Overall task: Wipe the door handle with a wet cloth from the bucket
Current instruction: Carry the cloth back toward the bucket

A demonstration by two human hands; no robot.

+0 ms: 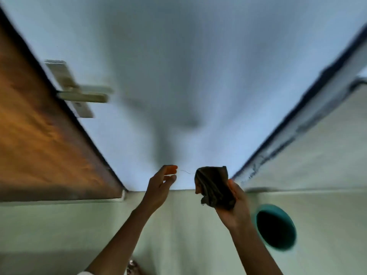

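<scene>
The right hand (236,203) grips a bunched dark cloth (213,187) above the teal round bucket (275,227) — likely carrying it toward the pale metal lever door handle (83,95); the left hand (161,185) pinches a loose thread.

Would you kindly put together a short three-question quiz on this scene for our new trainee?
1. True or false: the cloth is touching the door handle.
2. Which hand holds the cloth? A) left hand B) right hand C) both
3. Fill in: the teal bucket stands on the floor to the person's ____ side.

Key:
1. False; the cloth is held well away from the handle, lower in the view.
2. B; the left hand is empty, its fingers pinched near a thin thread.
3. right
</scene>
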